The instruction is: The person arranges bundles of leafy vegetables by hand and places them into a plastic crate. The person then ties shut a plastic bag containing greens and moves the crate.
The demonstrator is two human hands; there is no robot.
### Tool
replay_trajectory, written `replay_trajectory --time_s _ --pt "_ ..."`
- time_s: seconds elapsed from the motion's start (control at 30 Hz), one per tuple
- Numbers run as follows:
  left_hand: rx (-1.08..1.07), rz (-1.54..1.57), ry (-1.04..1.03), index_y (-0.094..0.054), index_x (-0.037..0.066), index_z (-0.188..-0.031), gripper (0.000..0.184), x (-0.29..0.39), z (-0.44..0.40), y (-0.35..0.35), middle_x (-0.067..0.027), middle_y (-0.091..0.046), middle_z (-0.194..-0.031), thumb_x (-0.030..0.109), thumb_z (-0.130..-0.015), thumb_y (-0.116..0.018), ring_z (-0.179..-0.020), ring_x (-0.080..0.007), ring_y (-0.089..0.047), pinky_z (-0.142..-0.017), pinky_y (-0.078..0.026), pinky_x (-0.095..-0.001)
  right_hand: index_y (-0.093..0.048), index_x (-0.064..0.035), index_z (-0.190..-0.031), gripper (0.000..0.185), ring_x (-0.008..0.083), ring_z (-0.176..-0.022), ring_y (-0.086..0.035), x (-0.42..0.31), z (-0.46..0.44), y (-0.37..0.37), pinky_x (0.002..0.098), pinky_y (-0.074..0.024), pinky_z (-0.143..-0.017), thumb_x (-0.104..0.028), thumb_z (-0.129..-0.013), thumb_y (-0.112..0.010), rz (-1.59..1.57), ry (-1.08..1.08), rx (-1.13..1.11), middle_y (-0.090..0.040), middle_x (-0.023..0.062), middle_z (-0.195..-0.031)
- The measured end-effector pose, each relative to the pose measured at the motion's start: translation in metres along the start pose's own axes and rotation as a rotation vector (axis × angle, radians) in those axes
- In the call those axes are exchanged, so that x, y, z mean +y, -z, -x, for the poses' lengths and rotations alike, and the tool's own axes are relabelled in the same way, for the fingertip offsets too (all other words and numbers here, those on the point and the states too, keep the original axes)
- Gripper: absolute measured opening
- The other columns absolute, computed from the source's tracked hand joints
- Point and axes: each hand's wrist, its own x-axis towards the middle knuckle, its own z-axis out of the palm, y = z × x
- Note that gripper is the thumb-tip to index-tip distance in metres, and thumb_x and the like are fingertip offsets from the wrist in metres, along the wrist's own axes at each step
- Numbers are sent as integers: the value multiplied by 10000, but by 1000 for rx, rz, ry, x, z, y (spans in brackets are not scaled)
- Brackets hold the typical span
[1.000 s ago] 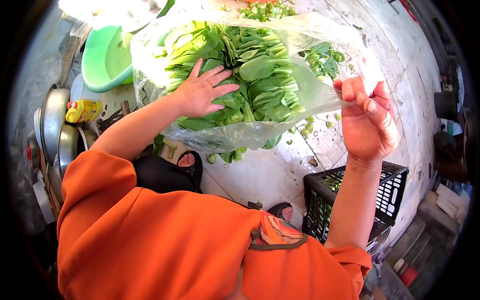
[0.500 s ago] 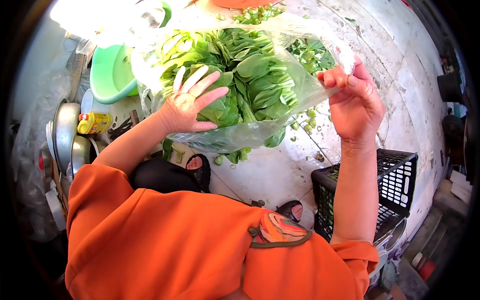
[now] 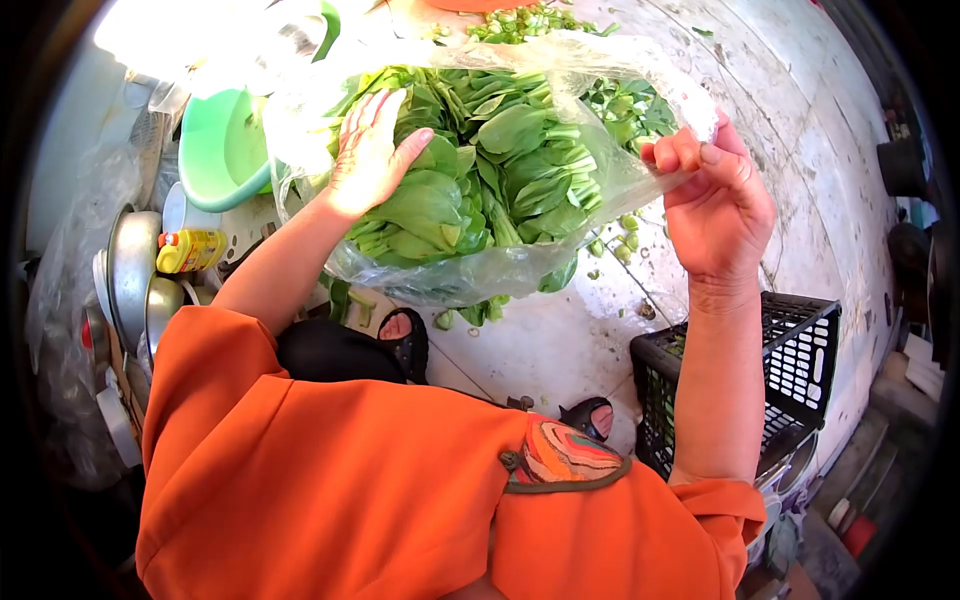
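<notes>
Leafy green bok choy (image 3: 430,205) fills a clear plastic bag (image 3: 440,280) in front of me, packed in several bunches. My left hand (image 3: 372,155) lies flat on the leaves at the bag's left side, fingers stretched out and holding nothing. At the right, my right hand (image 3: 715,200) pinches the bag's gathered edge between thumb and fingers and keeps it pulled outward. The bag's mouth gapes upward, so the leaves show between my hands.
A green basin (image 3: 225,150) stands at the upper left, with a yellow bottle (image 3: 190,250) and metal bowls (image 3: 135,270) below it. A black plastic crate (image 3: 800,350) is at my right. Loose leaves and trimmings (image 3: 625,110) lie on the tiled floor (image 3: 560,340).
My left hand has shifted up and slightly left over the bok choy, its fingers drawing closer together. My right hand still grips the bag's edge, almost unmoved.
</notes>
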Motion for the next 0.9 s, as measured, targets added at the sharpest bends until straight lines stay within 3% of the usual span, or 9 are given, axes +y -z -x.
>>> replay_trajectory --time_s 0.33,0.37,0.5,0.57,0.63,0.67,0.7,0.8,0.9 --pt "-109 -110 8 -419 34 -1425 653 7 9 -32 -240 -367 -1487 481 -958 -509 -1409 -402 -279 -1172 -168 -502 -579 72 -1158 343 247 -828 -585 -3 -16 0 371 -453 -878 -77 -850 -550 -6 49 -85 -612 104 -847" --pt "-113 -112 22 -421 36 -1423 649 7 9 -33 -236 -369 -1487 480 -958 -509 -1408 -400 -282 -1169 -173 -498 -596 -23 -1143 279 262 -950 -551 -7 -18 7 440 -399 -991 -93 -884 -520 47 65 -213 -595 97 -904" --pt "-106 -158 19 -423 64 -1427 620 4 9 -38 -219 -378 -1490 470 -965 -503 -1402 -394 -296 -1164 -183 -493 -585 -32 -1236 376 299 -1003 -609 -2 -15 14 445 -427 -992 -23 -864 -532 73 149 -162 -640 141 -965" --pt "-103 -168 -4 -422 74 -1430 604 2 8 -41 -217 -383 -1489 462 -974 -493 -1399 -391 -305 -1162 -183 -499 -587 38 -1215 452 171 -881 -662 4 -9 -2 306 -529 -846 65 -768 -648 115 209 -109 -683 107 -1009" --pt "-81 -166 -50 -421 83 -1436 583 -10 8 -47 -218 -386 -1490 452 -988 -473 -1396 -385 -313 -1157 -187 -511 -588 21 -1223 463 164 -879 -667 3 -2 -4 302 -533 -823 49 -766 -658 93 187 -66 -687 89 -993" --pt "-106 -175 -53 -420 82 -1439 580 -12 6 -48 -219 -385 -1490 450 -993 -465 -1395 -385 -315 -1155 -192 -508 -584 22 -1236 491 159 -899 -663 -5 5 -6 288 -531 -811 51 -751 -655 222 165 -14 -686 75 -1009" --pt "-106 -206 -59 -415 79 -1444 580 -15 6 -49 -224 -384 -1488 448 -998 -457 -1393 -386 -318 -1154 -197 -499 -541 -35 -1322 552 215 -1092 -605 -12 13 2 306 -475 -946 -24 -790 -688 430 102 -44 -654 106 -1096" --pt "-115 -189 -87 -420 69 -1442 571 -28 2 -49 -227 -378 -1493 439 -1008 -447 -1393 -388 -317 -1157 -212 -479 -492 -94 -1412 726 189 -1180 -554 -39 50 24 331 -459 -984 -171 -743 -765 1025 78 89 -580 131 -1295" --pt "-117 -157 -100 -430 65 -1438 557 -37 -2 -47 -221 -402 -1480 425 -1013 -442 -1384 -387 -336 -1153 -238 -461 -495 -80 -1405 698 194 -1217 -519 -81 107 74 331 -450 -1002 -167 -761 -750 1006 41 110 -579 122 -1286"
